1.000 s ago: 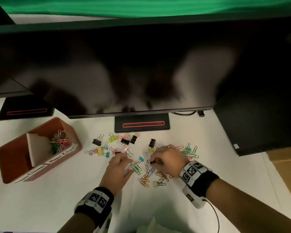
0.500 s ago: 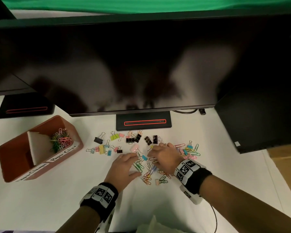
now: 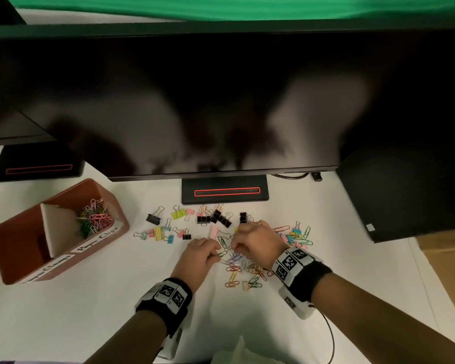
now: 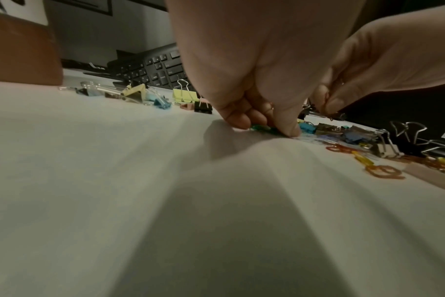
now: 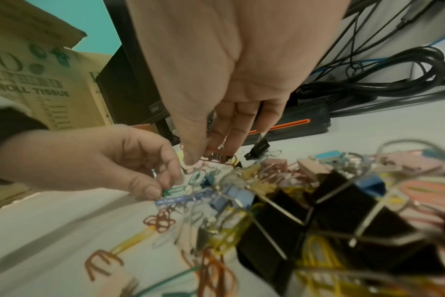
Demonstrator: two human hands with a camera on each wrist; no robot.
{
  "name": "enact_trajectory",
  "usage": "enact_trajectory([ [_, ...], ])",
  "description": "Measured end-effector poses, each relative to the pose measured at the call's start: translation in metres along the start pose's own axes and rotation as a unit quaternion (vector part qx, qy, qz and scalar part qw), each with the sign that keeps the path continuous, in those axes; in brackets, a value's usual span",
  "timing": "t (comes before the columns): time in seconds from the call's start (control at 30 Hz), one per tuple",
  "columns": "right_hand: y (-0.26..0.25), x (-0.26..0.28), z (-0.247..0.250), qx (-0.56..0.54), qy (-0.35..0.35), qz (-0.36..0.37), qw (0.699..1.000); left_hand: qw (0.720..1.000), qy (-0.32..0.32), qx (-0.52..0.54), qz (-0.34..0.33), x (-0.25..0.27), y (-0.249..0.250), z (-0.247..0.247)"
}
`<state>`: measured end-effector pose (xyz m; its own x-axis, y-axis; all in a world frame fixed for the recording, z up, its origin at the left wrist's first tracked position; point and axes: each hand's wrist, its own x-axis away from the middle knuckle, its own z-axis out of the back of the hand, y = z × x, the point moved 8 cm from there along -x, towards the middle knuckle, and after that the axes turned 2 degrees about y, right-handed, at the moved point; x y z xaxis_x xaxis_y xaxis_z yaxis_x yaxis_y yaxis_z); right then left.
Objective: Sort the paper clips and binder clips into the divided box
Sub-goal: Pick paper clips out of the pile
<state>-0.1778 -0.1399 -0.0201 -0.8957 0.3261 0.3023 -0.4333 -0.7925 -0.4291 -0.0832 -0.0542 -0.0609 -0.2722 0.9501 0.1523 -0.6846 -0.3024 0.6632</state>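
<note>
A green wire paper clip [image 3: 222, 254] lies on the white table [image 3: 90, 306] at the near edge of the scattered pile of coloured paper clips [image 3: 243, 269], pinched flat between the left hand's [image 3: 199, 260] thumb and curled fingers. The right hand [image 3: 256, 241], just beside it, pinches into the same pile; I cannot tell which clip it holds. Pastel and black binder clips [image 3: 216, 218] sit farther back. The brown divided box [image 3: 55, 232], well to the left, holds paper clips behind a label reading "Paper Clips".
</note>
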Motion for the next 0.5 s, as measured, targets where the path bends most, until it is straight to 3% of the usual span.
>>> enact_trajectory([
  [0.1,-0.012,0.003,-0.011,0.023,-0.046,0.036,0.998,1.000,-0.005,-0.004,-0.004,-0.002,-0.003,0.003],
  [0.23,-0.012,0.006,-0.034,0.079,-0.108,0.021,0.991,0.998,-0.057,0.021,-0.014,0.003,-0.008,0.004],
  [0.33,-0.010,0.004,-0.037,0.074,-0.086,0.004,0.994,0.996,-0.088,-0.002,-0.023,0.007,-0.007,0.000],
  [0.5,-0.009,-0.007,-0.031,0.017,-0.046,-0.018,0.999,0.999,-0.031,-0.014,-0.022,0.000,0.000,0.003],
])
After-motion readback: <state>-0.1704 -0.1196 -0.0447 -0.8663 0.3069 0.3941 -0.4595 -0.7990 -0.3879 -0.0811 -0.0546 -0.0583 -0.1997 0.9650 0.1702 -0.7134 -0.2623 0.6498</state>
